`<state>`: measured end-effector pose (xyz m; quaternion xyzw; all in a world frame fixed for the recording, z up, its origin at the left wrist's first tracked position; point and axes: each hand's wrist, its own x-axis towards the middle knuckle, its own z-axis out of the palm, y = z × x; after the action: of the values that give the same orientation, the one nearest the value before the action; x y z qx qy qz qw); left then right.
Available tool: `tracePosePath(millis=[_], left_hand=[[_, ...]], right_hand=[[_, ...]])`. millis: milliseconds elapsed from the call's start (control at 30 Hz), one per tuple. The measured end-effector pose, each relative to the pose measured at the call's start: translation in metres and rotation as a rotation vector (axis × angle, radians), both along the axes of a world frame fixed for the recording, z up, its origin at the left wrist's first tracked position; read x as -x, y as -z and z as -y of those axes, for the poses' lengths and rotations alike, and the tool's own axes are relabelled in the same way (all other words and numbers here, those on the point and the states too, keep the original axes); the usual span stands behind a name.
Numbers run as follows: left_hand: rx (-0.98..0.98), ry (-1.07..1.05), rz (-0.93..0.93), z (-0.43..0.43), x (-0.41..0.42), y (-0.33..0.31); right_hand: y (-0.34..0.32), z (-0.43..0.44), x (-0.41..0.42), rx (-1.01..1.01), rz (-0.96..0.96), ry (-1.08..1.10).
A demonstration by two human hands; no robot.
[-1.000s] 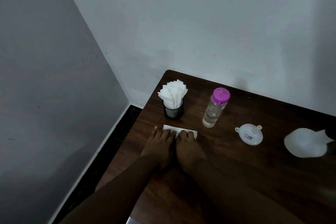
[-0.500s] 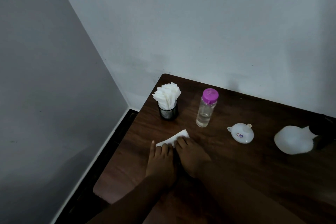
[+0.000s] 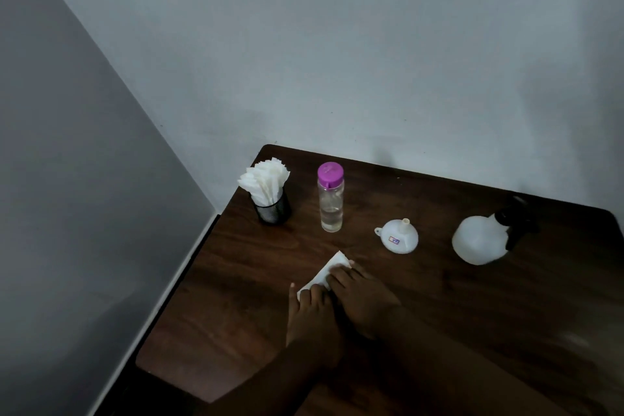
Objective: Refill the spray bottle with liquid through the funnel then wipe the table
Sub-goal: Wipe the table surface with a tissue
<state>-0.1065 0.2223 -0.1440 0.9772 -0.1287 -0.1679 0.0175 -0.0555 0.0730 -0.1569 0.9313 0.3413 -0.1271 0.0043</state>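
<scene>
Both hands flat on a folded white tissue (image 3: 326,272), side by side near the front left part of the dark wooden worktop (image 3: 472,297). Left hand (image 3: 312,321) palm down, fingers extended and close together, fingertips pressing the nearer, lower-left end of the tissue, thumb stretched out to the left and resting on bare wood. Right hand (image 3: 363,299) also palm down, fingers spread only a little, fingertips pressing the farther, upper-right half of the tissue. Neither hand curled around anything; both laid out flat, pinning the tissue against the worktop rather than gripping it. Inner edges of the two hands touching or nearly so; cannot tell which. Tissue lying diagonally, its far corner poking out beyond the right fingertips.

Farther back on the worktop, well apart from the hands: black mesh holder (image 3: 274,208) stuffed with upright white tissues (image 3: 264,183), near the back left corner. Just to its right, clear bottle with purple cap (image 3: 330,196), upright, a little clear liquid in the bottom. To the right of that, white funnel (image 3: 397,237) resting mouth down, spout up, small label on its side. Farther right, white spray bottle (image 3: 477,240) with black trigger head, standing apart from the funnel, cap end toward the back right.
</scene>
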Motion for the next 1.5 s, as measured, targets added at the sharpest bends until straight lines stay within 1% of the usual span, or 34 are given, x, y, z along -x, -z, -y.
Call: tracePosePath(millis=[133, 200, 333, 400, 500, 567, 633, 700, 833, 967, 1100, 1133, 1233, 1400, 1500], left_hand=[[0.034, 0.022, 0.134, 0.029, 0.008, -0.002], [0.035, 0.042, 0.100, 0.047, 0.014, -0.008], [-0.016, 0.046, 0.030, 0.080, 0.019, -0.006], [0.001, 0.076, 0.059, 0.097, 0.022, -0.006], [-0.001, 0.097, -0.027, 0.121, 0.028, -0.012], [-0.004, 0.111, -0.028, 0.136, 0.031, -0.010], [-0.034, 0.127, -0.065, 0.149, 0.034, -0.006], [-0.012, 0.148, 0.039, 0.164, 0.038, 0.006], [0.032, 0.208, 0.071, 0.196, 0.042, 0.005], [0.069, 0.274, 0.064, 0.227, 0.044, 0.008], [0.065, 0.342, 0.088, 0.255, 0.048, 0.014], [0.076, 0.358, 0.080, 0.262, 0.049, 0.014], [0.041, 0.407, -0.022, 0.280, 0.047, 0.005], [0.039, 0.459, -0.044, 0.305, 0.045, 0.003], [0.050, 0.496, -0.042, 0.315, 0.047, 0.003]], right_hand=[[0.006, 0.034, 0.009, 0.025, 0.001, 0.021], [0.009, 0.053, 0.015, -0.023, 0.000, 0.020], [0.009, 0.083, 0.024, -0.061, 0.083, 0.031], [0.009, 0.100, 0.030, -0.054, 0.086, 0.027], [0.012, 0.124, 0.036, -0.052, 0.077, 0.049], [0.013, 0.142, 0.041, -0.043, 0.064, 0.074], [0.012, 0.158, 0.047, -0.043, 0.046, 0.096], [0.012, 0.175, 0.053, -0.055, 0.048, 0.126], [0.011, 0.207, 0.065, -0.070, 0.052, 0.181], [0.010, 0.239, 0.077, -0.065, 0.039, 0.237], [0.006, 0.266, 0.087, -0.043, 0.020, 0.301], [0.006, 0.273, 0.090, -0.029, 0.012, 0.310], [0.005, 0.292, 0.099, 0.012, -0.006, 0.332], [0.007, 0.317, 0.114, 0.115, 0.001, 0.366], [0.012, 0.327, 0.123, 0.127, -0.010, 0.472]])
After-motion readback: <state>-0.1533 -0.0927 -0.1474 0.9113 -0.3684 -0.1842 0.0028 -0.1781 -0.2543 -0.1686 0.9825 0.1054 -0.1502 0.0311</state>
